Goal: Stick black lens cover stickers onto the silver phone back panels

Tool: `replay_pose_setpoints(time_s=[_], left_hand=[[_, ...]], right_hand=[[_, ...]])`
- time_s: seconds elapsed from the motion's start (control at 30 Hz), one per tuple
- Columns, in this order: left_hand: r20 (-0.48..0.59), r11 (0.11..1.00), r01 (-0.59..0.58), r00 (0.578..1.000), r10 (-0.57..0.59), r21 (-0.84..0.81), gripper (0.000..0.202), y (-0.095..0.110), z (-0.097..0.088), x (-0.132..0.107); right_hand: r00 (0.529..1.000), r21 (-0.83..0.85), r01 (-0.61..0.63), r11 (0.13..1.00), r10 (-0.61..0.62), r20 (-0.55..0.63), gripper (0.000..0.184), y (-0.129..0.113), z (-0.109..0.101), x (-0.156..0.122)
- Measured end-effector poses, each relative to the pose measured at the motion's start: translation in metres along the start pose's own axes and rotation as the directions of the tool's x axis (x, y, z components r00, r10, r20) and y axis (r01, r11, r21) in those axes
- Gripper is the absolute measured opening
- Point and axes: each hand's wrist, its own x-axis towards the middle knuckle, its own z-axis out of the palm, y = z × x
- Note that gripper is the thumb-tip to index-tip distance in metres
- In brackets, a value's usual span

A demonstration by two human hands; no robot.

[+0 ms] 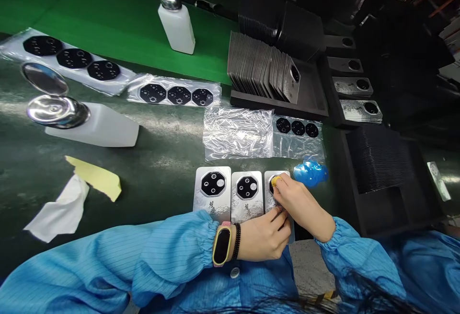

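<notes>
Three silver phone back covers lie side by side near me, each with a black octagonal camera plate: the left cover (212, 190), the middle cover (247, 194) and the right cover (271, 194). My right hand (302, 206) presses a yellow-tipped finger onto the camera plate of the right cover, fingers curled. My left hand (266, 235) rests closed at the lower edge of that same cover, holding it down. A smart band and a black bracelet sit on my left wrist.
Plastic strips of black camera plates (176, 94), (297, 128) lie beyond. An empty clear film (237, 132), a crumpled blue film (311, 172), two white dispenser bottles (97, 124), (177, 21), a rack of silver covers (266, 69), black foam trays (381, 160), and yellow and white paper (93, 176) surround them.
</notes>
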Motion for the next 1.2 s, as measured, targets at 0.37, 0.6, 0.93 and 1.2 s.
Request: replay_pose_setpoints(time_s=[0.37,0.6,0.93,1.2], left_hand=[[0.048,1.000,0.000,0.999,0.000,0.001,0.023,0.0008,0.0004,0.0001],[0.037,1.000,0.022,0.999,-0.022,-0.002,0.024,0.0020,0.0012,0.0004],[0.051,1.000,-0.016,0.999,0.016,-0.006,0.021,0.0006,0.0042,-0.0016],[-0.001,1.000,-0.010,1.000,0.010,0.013,0.022,-0.0008,0.0022,-0.0009]], right_hand=[[0.995,-0.013,0.017,1.000,-0.016,0.094,0.022,0.0014,-0.0027,0.0040],[0.995,-0.012,0.039,0.999,-0.038,0.095,0.021,0.0015,-0.0043,0.0034],[0.992,-0.021,0.003,1.000,0.000,0.128,0.024,0.0002,-0.0055,0.0047],[0.994,-0.022,-0.005,1.000,0.008,0.112,0.023,-0.0001,-0.0017,0.0055]])
